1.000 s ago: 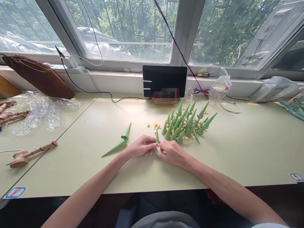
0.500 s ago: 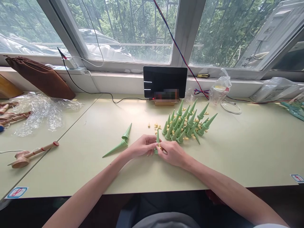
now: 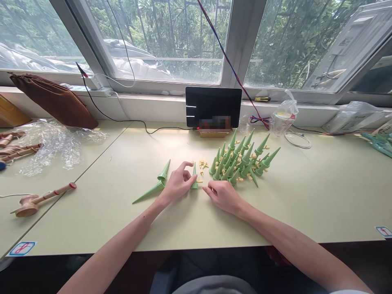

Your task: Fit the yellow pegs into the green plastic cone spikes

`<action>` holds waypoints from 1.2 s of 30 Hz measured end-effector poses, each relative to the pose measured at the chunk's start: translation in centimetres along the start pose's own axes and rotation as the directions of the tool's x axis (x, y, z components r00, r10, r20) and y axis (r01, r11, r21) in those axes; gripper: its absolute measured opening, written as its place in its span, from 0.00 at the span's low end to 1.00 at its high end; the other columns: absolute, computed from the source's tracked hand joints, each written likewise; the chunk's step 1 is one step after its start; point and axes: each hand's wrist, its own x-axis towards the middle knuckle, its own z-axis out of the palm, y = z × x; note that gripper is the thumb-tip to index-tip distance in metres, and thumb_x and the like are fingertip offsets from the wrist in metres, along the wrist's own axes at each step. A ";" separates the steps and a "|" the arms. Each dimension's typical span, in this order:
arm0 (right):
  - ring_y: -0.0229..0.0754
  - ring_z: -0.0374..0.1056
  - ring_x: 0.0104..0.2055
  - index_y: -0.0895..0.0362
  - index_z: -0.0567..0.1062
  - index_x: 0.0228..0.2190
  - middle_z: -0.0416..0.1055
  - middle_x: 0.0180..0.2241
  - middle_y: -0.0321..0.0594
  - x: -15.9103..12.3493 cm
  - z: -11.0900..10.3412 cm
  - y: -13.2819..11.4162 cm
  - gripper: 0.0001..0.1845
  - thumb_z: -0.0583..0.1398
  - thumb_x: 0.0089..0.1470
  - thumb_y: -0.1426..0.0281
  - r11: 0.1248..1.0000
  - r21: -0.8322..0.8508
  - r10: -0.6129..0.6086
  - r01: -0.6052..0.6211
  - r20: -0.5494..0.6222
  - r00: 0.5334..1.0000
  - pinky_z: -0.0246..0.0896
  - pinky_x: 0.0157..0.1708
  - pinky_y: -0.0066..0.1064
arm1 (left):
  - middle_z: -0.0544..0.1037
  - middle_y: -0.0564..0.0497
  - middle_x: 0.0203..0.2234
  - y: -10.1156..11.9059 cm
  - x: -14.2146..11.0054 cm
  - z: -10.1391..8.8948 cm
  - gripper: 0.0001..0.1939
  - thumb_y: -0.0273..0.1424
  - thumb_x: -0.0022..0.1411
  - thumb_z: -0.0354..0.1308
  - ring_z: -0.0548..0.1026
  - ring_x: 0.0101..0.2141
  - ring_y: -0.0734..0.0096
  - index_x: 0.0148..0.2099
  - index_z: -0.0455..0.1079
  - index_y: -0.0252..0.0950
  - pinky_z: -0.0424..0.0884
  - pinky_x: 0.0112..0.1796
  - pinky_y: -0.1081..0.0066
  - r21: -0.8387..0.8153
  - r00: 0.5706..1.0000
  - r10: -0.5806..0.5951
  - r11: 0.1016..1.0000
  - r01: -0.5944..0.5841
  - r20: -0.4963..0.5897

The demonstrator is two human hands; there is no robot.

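Observation:
My left hand (image 3: 178,183) has its thumb and index finger around a green cone-shaped spike (image 3: 194,179) that stands upright on the table. A small yellow fitting (image 3: 199,181) sticks out of the cone's right side, low down. Just right of it, my right hand (image 3: 222,197) rests with curled fingers, apart from the cone; nothing shows in them. Behind lie several loose yellow fittings (image 3: 201,164). Left of my left hand are two more green cones (image 3: 164,169), one tilted and one lying flat, bases close together.
A crowd of green cones with yellow fittings (image 3: 241,161) stands to the right. Behind it are a dark tablet (image 3: 213,106) and a bagged roll (image 3: 283,116). A wooden kendama (image 3: 49,198), clear plastic wrap (image 3: 65,147) and a brown bag (image 3: 55,100) lie left.
The green cone has shifted left with my left hand. My right hand has come away from its yellow fitting, and a gap now separates the two hands.

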 end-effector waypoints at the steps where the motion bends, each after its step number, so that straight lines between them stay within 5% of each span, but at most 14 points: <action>1: 0.33 0.54 0.21 0.57 0.63 0.21 0.63 0.19 0.33 0.0 0.0 0.0 0.19 0.54 0.64 0.68 1.000 -0.004 -0.003 0.003 0.001 1.000 0.44 0.24 0.25 | 0.69 0.61 0.18 -0.1 0.0 0.0 0.16 0.36 0.61 0.57 0.65 0.19 0.76 0.49 0.62 0.39 0.60 0.23 0.76 0.045 1.000 0.019 0.999 -0.018 -0.016; 10: 0.34 0.53 0.21 0.57 0.63 0.21 0.61 0.19 0.33 0.0 0.0 0.0 0.18 0.54 0.63 0.70 1.000 -0.005 0.000 0.000 0.006 1.000 0.45 0.25 0.25 | 0.71 0.60 0.18 -0.4 -0.1 -0.1 0.10 0.34 0.62 0.55 0.66 0.20 0.75 0.46 0.65 0.38 0.60 0.26 0.74 0.198 0.996 0.084 0.977 -0.080 -0.014; 15: 0.34 0.54 0.22 0.56 0.66 0.28 0.62 0.21 0.32 0.0 -0.1 0.0 0.12 0.51 0.66 0.69 0.996 0.086 0.011 -0.009 -0.028 1.000 0.46 0.25 0.25 | 0.67 0.60 0.17 -0.1 0.1 -0.2 0.09 0.34 0.63 0.54 0.64 0.20 0.75 0.44 0.68 0.38 0.60 0.25 0.74 0.184 0.989 0.092 0.980 -0.071 -0.111; 27: 0.33 0.43 0.19 0.56 0.56 0.20 0.51 0.17 0.29 -0.3 0.6 0.0 0.22 0.48 0.67 0.67 0.992 -0.029 -0.126 0.124 -0.093 0.988 0.38 0.22 0.28 | 0.60 0.58 0.18 -0.1 0.2 -0.9 0.12 0.28 0.64 0.48 0.59 0.19 0.75 0.41 0.73 0.39 0.59 0.25 0.73 0.220 0.967 0.122 0.973 -0.072 -0.225; 31: 0.32 0.44 0.19 0.57 0.56 0.17 0.52 0.16 0.30 -0.5 0.7 -0.1 0.28 0.46 0.69 0.62 0.984 -0.091 -0.164 0.153 -0.132 0.978 0.39 0.22 0.28 | 0.72 0.51 0.33 -0.5 0.5 -0.8 0.16 0.24 0.62 0.47 0.64 0.21 0.76 0.45 0.75 0.40 0.65 0.27 0.72 0.215 0.953 0.163 0.970 -0.109 -0.254; 36: 0.32 0.51 0.20 0.59 0.67 0.22 0.61 0.21 0.35 -0.4 0.2 -1.3 0.25 0.48 0.69 0.60 0.943 -0.309 -0.148 0.124 -0.056 0.987 0.39 0.21 0.28 | 0.72 0.48 0.45 -0.7 0.7 -0.6 0.14 0.27 0.63 0.50 0.71 0.25 0.76 0.48 0.73 0.40 0.70 0.32 0.70 0.148 0.950 0.144 0.983 -0.105 -0.276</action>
